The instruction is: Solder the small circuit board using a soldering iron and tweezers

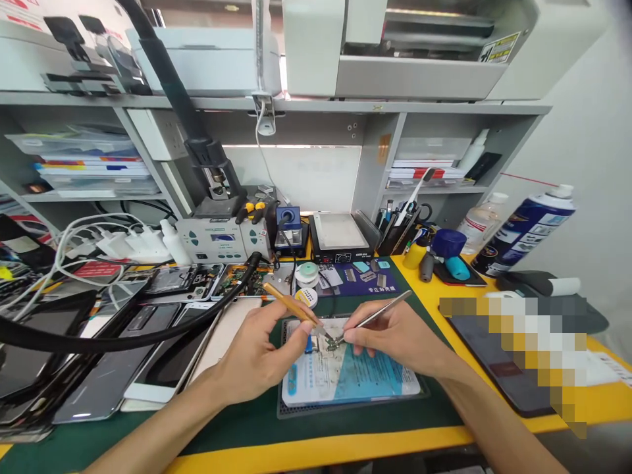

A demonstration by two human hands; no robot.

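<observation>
My left hand [269, 352] is closed round a slim tan-handled tool [287, 301], slanted down to the right. What kind of tip it has is too small to tell. Silver tweezers [382, 309] are pinched in my right hand [395, 334], pointing down to the left. Both tips meet at a small dark circuit board piece [332, 343], with a blue bit [309, 343] beside it. Beneath them lies a white and blue printed pad [355, 378] on a green mat [257, 421]. My fingers partly cover the pad's upper part.
Several phones [118, 355] crowd the left side, crossed by a thick black hose [148, 342]. A rework station [224, 238], a hot plate [340, 240] and solder reels [307, 273] stand behind. Bottles, a spray can [526, 227] and a dark tablet-like slab [494, 359] are at right.
</observation>
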